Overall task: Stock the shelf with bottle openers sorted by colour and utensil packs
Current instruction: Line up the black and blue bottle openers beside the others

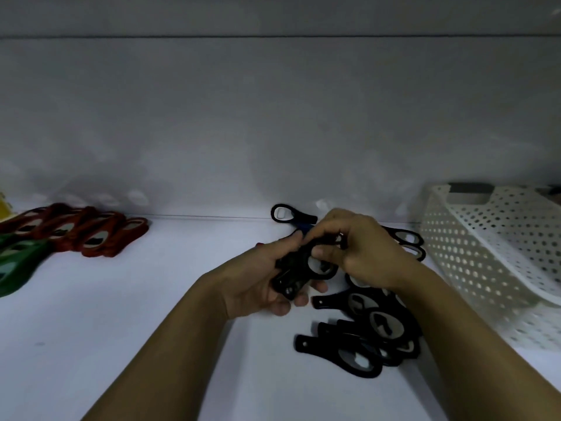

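Observation:
My left hand grips a small stack of black bottle openers at the middle of the white shelf. My right hand pinches the top black opener of that stack from the right. A loose pile of black openers lies just below and right of my hands. One more black opener rests at the back wall, with a blue one partly hidden behind my fingers. Red openers lie in a row at the far left, green openers beside them at the edge.
A white perforated plastic basket lies tilted on the shelf at the right, close to the black pile. A yellow object peeks in at the far left edge. The shelf's back wall rises right behind the openers.

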